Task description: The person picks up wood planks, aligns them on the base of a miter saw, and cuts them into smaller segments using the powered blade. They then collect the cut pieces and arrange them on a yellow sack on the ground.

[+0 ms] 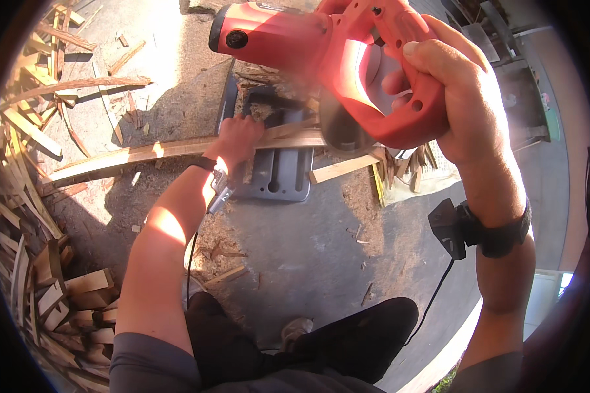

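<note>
My right hand (pixel 469 98) is wrapped round the looped handle of a red power saw (pixel 347 69), its thumb lying over the top. Below the saw's body a round, greyish disc or guard (pixel 344 124) is blurred. Beneath it stands the saw's grey metal base (pixel 278 175). A long, slightly bowed wood strip (pixel 144 152) runs from the left across this base, to the disc. My left hand (pixel 239 139) is closed over the strip near the base's left side, a short way from the disc. Its fingertips are partly hidden.
Heaps of split wood pieces (pixel 88 285) line the left. A short wood block (pixel 344 168) lies right of the base, beside a pale sack (pixel 423 187) with offcuts. Sawdust covers parts of the concrete floor (pixel 301 245). Cables hang from both wrist devices, near my knees.
</note>
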Demonstrator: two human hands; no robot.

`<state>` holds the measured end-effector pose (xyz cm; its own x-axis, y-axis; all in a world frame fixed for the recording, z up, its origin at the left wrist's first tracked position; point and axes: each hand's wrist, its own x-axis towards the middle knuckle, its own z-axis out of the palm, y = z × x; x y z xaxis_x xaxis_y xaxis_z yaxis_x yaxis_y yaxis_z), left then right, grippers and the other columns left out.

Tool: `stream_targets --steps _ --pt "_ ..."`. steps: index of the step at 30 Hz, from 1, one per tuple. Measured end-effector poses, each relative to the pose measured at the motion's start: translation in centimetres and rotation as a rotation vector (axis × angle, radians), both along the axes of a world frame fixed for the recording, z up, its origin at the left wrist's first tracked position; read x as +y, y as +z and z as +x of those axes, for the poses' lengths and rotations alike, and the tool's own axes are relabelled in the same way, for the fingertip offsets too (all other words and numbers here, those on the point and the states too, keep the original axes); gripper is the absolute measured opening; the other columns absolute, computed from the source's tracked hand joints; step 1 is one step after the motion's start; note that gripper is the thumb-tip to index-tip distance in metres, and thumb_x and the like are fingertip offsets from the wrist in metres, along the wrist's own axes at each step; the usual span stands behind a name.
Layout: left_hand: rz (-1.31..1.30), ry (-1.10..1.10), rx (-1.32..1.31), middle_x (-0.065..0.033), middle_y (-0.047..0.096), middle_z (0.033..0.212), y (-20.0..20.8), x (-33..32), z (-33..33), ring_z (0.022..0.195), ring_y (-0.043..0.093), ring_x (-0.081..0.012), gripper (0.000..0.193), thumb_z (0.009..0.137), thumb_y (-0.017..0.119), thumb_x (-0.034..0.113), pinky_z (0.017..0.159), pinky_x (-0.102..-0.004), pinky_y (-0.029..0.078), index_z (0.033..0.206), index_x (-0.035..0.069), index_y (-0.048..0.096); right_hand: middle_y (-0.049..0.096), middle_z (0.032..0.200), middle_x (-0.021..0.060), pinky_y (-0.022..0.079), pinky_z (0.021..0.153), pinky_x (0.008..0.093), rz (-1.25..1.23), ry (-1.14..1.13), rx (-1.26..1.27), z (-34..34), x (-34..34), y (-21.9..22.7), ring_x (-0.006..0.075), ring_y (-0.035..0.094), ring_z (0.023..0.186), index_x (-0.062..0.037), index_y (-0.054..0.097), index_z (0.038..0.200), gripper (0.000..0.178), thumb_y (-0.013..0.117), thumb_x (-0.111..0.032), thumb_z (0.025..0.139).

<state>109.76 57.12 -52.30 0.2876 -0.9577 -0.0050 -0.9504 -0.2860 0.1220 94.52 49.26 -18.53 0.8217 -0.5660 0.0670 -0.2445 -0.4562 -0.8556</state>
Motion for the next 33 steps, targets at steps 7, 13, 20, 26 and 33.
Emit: stream_targets --steps 7,13,20,26,33 --pt "0.058 0.155 0.097 -0.0106 0.055 0.11 0.3 1.3 0.0 0.101 0.057 -0.0294 0.066 0.065 0.075 0.026 0.079 -0.0407 0.049 0.121 0.008 0.047 0.062 0.087 0.0105 0.051 0.055 0.024 0.12 0.144 0.191 1.4 -1.8 1.4 0.0122 0.061 0.067 0.0022 0.056 0.113 0.039 0.052 -0.021 0.081" --pt "-0.032 0.181 0.113 -0.0096 0.053 0.114 0.3 5.1 0.8 0.104 0.054 -0.0303 0.081 0.068 0.075 0.04 0.082 -0.0421 0.048 0.133 0.009 0.038 0.059 0.077 0.0092 0.048 0.045 0.0196 0.287 0.176 0.224 2.2 -3.7 2.0 0.0079 0.057 0.057 0.0009 0.056 0.106 0.033 0.055 -0.022 0.082" --pt "0.133 0.193 0.1 -0.0124 0.058 0.11 0.7 7.1 3.0 0.106 0.055 -0.0305 0.063 0.077 0.065 0.051 0.082 -0.0441 0.046 0.119 0.008 0.046 0.061 0.093 0.0112 0.05 0.051 0.0203 0.312 0.215 0.197 3.0 -4.0 3.0 0.0108 0.06 0.067 -0.002 0.058 0.107 0.028 0.057 -0.021 0.086" --pt "0.14 0.138 0.077 -0.0137 0.062 0.096 0.6 7.1 3.4 0.097 0.058 -0.0306 0.055 0.078 0.066 0.049 0.08 -0.0399 0.048 0.106 0.004 0.052 0.059 0.11 0.0125 0.056 0.078 0.0279 0.065 0.597 0.102 2.7 -6.4 1.1 0.0189 0.064 0.093 -0.0058 0.05 0.122 0.039 0.061 0.001 0.085" --pt "0.146 0.113 0.066 -0.0119 0.063 0.094 0.2 7.1 3.5 0.095 0.059 -0.0295 0.053 0.078 0.065 0.049 0.078 -0.0392 0.048 0.104 0.005 0.052 0.058 0.109 0.0136 0.051 0.088 0.0276 -0.285 0.609 -0.038 1.2 -6.5 -0.4 0.0159 0.061 0.099 -0.0046 0.045 0.125 0.052 0.067 0.008 0.079"
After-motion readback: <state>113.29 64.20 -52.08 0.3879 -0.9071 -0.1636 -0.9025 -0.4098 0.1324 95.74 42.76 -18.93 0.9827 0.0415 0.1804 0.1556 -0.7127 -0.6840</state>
